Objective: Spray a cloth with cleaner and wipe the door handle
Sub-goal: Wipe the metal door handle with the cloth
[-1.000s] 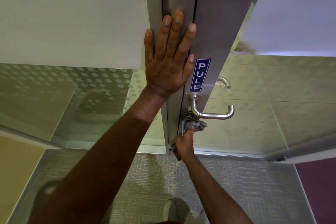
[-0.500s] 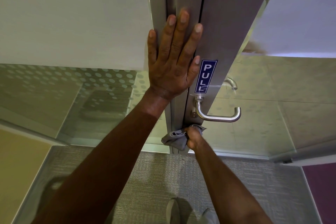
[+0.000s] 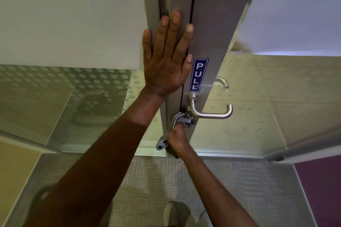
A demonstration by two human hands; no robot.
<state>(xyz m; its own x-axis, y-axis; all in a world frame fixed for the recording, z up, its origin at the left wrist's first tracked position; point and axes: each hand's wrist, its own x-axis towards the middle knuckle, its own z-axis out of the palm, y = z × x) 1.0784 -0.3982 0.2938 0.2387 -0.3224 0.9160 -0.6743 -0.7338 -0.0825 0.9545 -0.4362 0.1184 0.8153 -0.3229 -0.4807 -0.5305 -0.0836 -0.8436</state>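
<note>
The left hand (image 3: 167, 59) lay flat, fingers straight and spread, against the metal door frame (image 3: 212, 14) beside a blue PULL sticker (image 3: 198, 75). Below it, the right hand (image 3: 177, 139) gripped a bunched grey cloth (image 3: 181, 119), pressing it to the frame just beside the base of the silver lever door handle (image 3: 210, 111).
</note>
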